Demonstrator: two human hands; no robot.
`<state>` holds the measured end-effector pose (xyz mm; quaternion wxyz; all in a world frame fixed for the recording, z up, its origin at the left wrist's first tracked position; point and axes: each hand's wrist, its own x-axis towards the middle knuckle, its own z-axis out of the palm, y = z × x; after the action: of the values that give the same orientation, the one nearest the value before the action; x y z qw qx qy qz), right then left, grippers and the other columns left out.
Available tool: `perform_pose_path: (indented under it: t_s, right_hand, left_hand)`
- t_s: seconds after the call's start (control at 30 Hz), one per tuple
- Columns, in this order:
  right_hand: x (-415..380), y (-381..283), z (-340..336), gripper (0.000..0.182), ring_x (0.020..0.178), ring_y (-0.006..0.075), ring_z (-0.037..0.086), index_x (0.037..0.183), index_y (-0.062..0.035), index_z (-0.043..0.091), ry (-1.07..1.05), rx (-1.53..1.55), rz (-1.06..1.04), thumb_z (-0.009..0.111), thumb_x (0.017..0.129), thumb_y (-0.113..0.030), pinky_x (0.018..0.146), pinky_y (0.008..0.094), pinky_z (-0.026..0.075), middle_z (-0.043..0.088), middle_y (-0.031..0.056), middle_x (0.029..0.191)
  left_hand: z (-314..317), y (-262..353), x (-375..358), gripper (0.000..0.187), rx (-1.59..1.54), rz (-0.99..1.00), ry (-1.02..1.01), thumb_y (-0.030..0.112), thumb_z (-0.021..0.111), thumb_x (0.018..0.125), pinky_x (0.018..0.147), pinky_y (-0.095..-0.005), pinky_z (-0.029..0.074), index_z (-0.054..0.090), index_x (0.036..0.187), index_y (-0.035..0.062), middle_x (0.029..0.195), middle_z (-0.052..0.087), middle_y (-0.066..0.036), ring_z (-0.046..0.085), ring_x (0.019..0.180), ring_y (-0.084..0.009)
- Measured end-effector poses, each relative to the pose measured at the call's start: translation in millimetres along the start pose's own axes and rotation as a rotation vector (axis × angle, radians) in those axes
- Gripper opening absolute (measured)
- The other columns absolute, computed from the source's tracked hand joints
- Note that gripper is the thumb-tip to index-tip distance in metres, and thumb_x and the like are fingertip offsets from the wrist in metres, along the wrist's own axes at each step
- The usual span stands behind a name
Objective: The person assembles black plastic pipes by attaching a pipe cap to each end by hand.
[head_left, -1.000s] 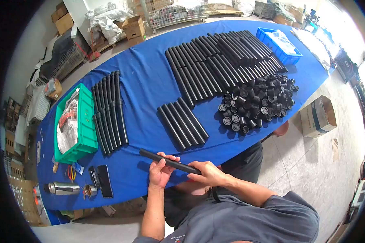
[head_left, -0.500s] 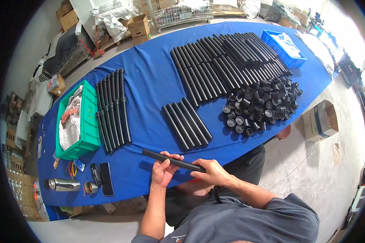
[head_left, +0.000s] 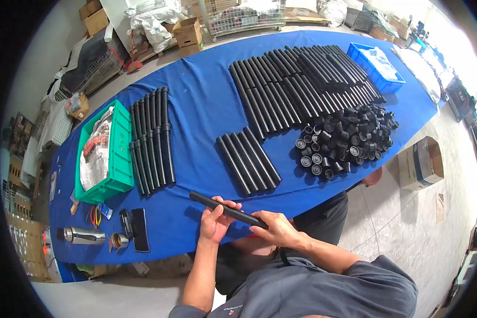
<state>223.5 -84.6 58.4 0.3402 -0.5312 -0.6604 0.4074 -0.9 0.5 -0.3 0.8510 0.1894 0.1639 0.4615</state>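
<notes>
A black tube (head_left: 245,216) slants across my two hands, just above the near edge of the table. My left hand (head_left: 215,221) grips it near its middle, thumb on top and fingers underneath. Wrapped over its right end is my right hand (head_left: 276,229), which hides that end. A short row of loose black tubes (head_left: 249,161) lies beyond my hands. To the right is a heap of black caps (head_left: 350,139). Several longer black pieces with a collar midway (head_left: 152,140) lie side by side on the left.
Many black tubes (head_left: 297,87) are stacked at the back of the blue-clothed table (head_left: 196,106). A green crate (head_left: 121,153) stands left, a blue bin (head_left: 395,85) far right. A phone (head_left: 140,230), a steel flask (head_left: 85,236) and a metal cup (head_left: 119,241) sit front left.
The camera view has shifted slightly. My right hand has turned a little at the tube's end, its fingers closed further over it. My left hand keeps its hold.
</notes>
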Motion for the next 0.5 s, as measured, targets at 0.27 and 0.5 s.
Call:
perform_pose_path:
  t_s: [0.27, 0.5]
  right_hand:
    - [5, 1, -1, 0.039, 0.095, 0.0433, 0.069, 0.120, 0.0023, 0.064, 0.003, -0.068, -0.046, 0.072, 0.092, -0.024, 0.081, 0.0478, 0.056, 0.070, 0.0241, 0.105]
    - [3, 4, -3, 0.039, 0.086, 0.0391, 0.069, 0.120, -0.0038, 0.063, 0.057, -0.185, -0.062, 0.077, 0.089, -0.023, 0.072, 0.0488, 0.056, 0.066, 0.0179, 0.096]
  left_hand:
    - [-3, 0, 2, 0.023, -0.065, -0.001, 0.005, 0.008, 0.067, 0.099, 0.100, -0.0557, 0.058, 0.059, 0.120, 0.0085, 0.116, 0.071, -0.022, 0.065, 0.122, -0.0405]
    - [-7, -2, 2, 0.025, -0.022, 0.003, -0.030, 0.009, 0.066, 0.099, 0.101, -0.0565, 0.057, 0.061, 0.124, 0.0082, 0.127, 0.069, -0.022, 0.062, 0.126, -0.0410]
